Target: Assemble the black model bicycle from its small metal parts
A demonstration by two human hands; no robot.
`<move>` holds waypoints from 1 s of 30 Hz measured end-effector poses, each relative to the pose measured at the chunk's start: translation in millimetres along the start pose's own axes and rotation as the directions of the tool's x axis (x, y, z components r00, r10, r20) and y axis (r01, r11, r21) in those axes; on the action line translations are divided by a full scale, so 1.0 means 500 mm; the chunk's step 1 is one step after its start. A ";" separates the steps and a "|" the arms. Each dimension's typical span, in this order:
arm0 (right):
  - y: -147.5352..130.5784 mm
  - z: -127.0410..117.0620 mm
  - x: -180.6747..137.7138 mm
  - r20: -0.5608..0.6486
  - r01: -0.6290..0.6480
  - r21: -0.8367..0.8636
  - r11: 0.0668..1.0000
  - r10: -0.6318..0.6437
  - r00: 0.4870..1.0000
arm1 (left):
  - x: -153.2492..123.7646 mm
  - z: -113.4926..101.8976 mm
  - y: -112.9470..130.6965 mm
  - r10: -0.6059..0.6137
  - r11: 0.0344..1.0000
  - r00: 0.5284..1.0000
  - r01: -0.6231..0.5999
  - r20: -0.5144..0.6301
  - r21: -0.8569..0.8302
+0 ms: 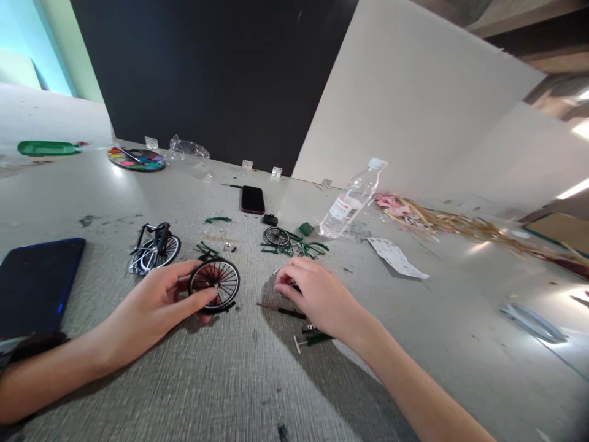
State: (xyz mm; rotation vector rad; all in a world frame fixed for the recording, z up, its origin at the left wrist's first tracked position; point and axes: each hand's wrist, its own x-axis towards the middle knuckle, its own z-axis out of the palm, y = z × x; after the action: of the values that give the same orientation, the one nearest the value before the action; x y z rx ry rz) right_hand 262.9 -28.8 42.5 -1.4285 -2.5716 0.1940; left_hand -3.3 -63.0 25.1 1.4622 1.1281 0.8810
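My left hand (159,301) grips a small spoked model bicycle wheel (215,283), thumb and fingers closed on its rim, just above the grey table (257,380). My right hand (313,291) rests fingers-down on the table to the right of the wheel, fingertips curled over a small metal part I cannot make out. A thin dark screwdriver (288,312) lies between the hands. A part-built model bicycle (154,248) stands to the left. Another wheel with green frame parts (289,242) lies behind my right hand.
A black phone (252,199) and a clear water bottle (352,199) lie at the back. A dark tablet (34,282) sits at the left edge. A paper sheet (396,256), straw litter (455,224), a paint palette (137,159) and small screws (310,337) are around.
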 end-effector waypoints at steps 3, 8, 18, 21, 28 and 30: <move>-0.001 0.004 0.001 -0.013 0.010 -0.008 1.000 -0.010 1.000 | 0.002 -0.002 0.000 -0.003 1.000 1.000 0.003 0.001 0.027; -0.015 0.001 0.002 -0.049 0.039 0.027 0.999 -0.037 0.998 | 0.002 -0.003 -0.004 -0.013 0.995 1.000 0.012 0.019 0.097; -0.031 0.033 0.004 -0.017 0.122 -0.027 0.992 -0.122 0.992 | 0.001 -0.002 -0.008 -0.001 0.998 0.999 -0.002 0.046 0.065; -0.034 0.030 0.003 -0.019 0.121 -0.011 0.993 -0.121 0.992 | -0.001 -0.003 -0.009 -0.009 0.997 0.999 0.005 0.050 0.080; -0.036 0.027 0.005 -0.028 0.125 -0.011 0.992 -0.126 0.992 | 0.003 -0.001 -0.012 -0.004 0.997 0.999 0.002 0.037 0.077; -0.038 0.024 0.007 -0.066 0.128 0.028 0.991 -0.126 0.990 | 0.005 -0.002 -0.016 -0.006 0.995 0.999 0.002 0.042 0.098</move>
State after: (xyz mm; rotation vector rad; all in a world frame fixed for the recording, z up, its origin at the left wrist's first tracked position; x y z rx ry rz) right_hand 242.6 -36.1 35.3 -1.2349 -2.5844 0.1668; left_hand -4.9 -60.3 17.4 1.5509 1.1567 0.7976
